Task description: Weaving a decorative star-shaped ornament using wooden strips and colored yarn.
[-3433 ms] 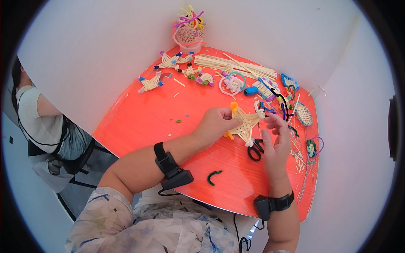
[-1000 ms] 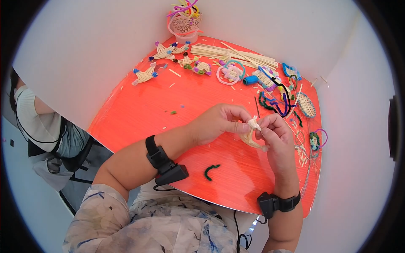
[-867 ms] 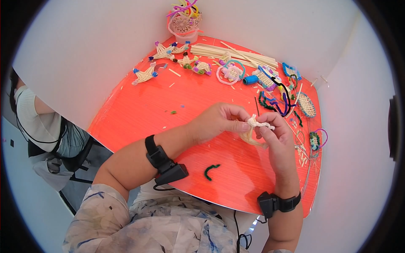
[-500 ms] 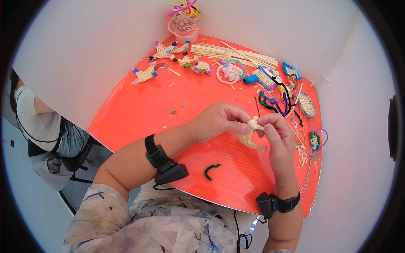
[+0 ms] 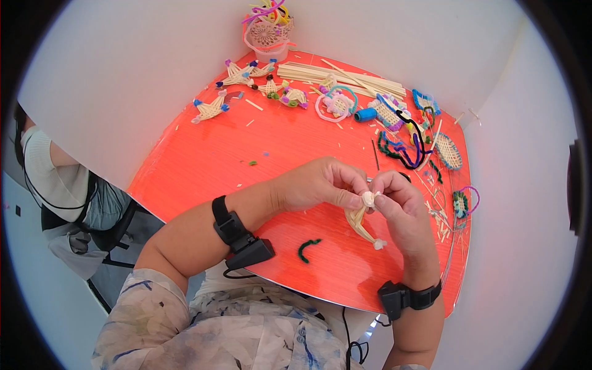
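Between both hands, above the right part of the red table (image 5: 209, 154), is a small woven piece of pale flat strips (image 5: 357, 223) with white fuzzy wrapping at its tips. My left hand (image 5: 330, 185) pinches the upper tip between thumb and fingers. From the other side, my right hand (image 5: 404, 206) pinches the same white-wrapped tip (image 5: 369, 198). Another wrapped end hangs below, close to the right palm. Part of the piece is hidden behind the fingers. Nearer the table's front edge lies a short dark green pipe cleaner (image 5: 307, 250).
Finished woven stars (image 5: 211, 108) lie at the back left, by a basket of pipe cleaners (image 5: 269, 37). Pale strips (image 5: 342, 77) are stacked at the back. A blue roll (image 5: 365, 115), a woven oval (image 5: 448, 152) and loose pipe cleaners crowd the right. A seated person (image 5: 61, 166) is beyond the left partition.
Both hands have come slightly nearer to me with the woven piece. Its lower end now hangs further down, and my right fingers have closed in on the upper tip.
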The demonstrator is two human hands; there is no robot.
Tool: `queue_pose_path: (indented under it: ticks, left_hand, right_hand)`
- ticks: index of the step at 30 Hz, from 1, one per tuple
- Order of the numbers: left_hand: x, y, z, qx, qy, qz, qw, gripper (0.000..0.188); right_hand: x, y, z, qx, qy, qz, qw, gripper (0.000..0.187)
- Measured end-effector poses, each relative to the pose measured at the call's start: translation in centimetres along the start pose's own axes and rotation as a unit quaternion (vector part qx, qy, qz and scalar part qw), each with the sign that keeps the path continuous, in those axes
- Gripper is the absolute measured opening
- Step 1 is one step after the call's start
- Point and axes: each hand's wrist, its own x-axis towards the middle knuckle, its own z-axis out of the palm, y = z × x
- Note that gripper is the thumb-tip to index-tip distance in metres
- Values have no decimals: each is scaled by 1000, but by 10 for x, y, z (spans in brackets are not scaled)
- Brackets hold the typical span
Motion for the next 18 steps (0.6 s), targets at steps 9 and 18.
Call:
queue_pose_path:
  ticks: [9, 18]
  left_hand:
    - [1, -5, 6, 3, 70, 3, 998, 13]
    - [1, 3, 10, 143, 137, 30, 980, 10]
  right_hand:
    - [2, 6, 8, 41, 92, -30, 994, 4]
    - [3, 6, 3, -4, 113, 29, 993, 7]
